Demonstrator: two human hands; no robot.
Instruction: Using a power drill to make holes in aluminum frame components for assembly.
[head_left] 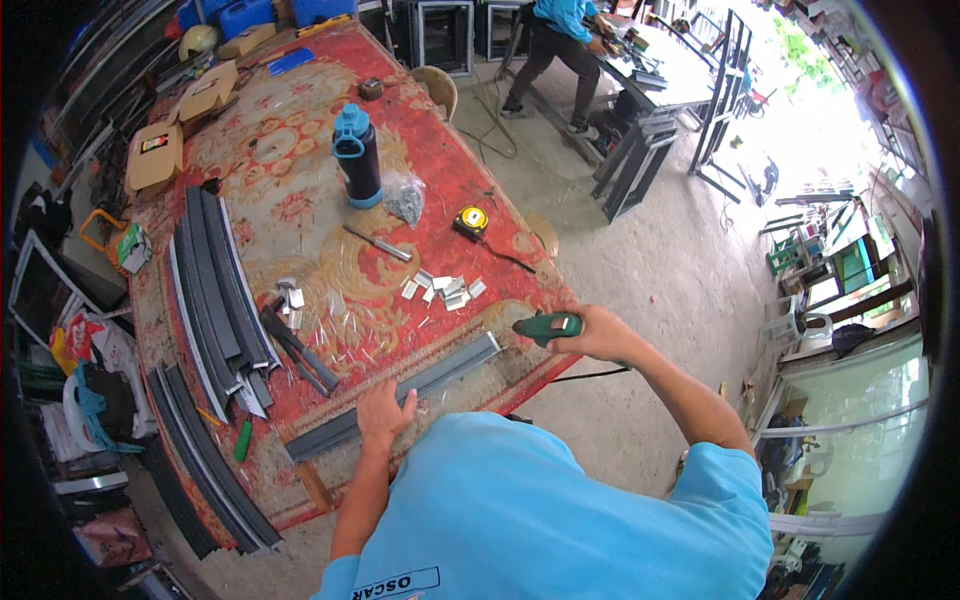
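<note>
A grey metal profile (445,372) lies along the near edge of the carpet-covered table (300,215). My left hand (380,412) is over its left half, gripping it with the thumb apart from the fingers. Off the profile's right end, my right hand (597,333) holds a green power tool (547,327) by its body; the tool's dark front end points left toward the profile, with a gap between them. The exact kind of tool cannot be made out. Small cut metal pieces (455,292) and a pair of dark long-handled pliers or cutters (298,350) lie beyond the profile.
Long grey profiles (205,290) are stacked at the left. A blue-capped bottle (358,160), a clear plastic bag (404,198), a yellow tape measure (470,221) and a green-handled screwdriver (243,440) lie around the table. A black cable (590,376) hangs by the right edge. Another person (565,40) works at a farther table.
</note>
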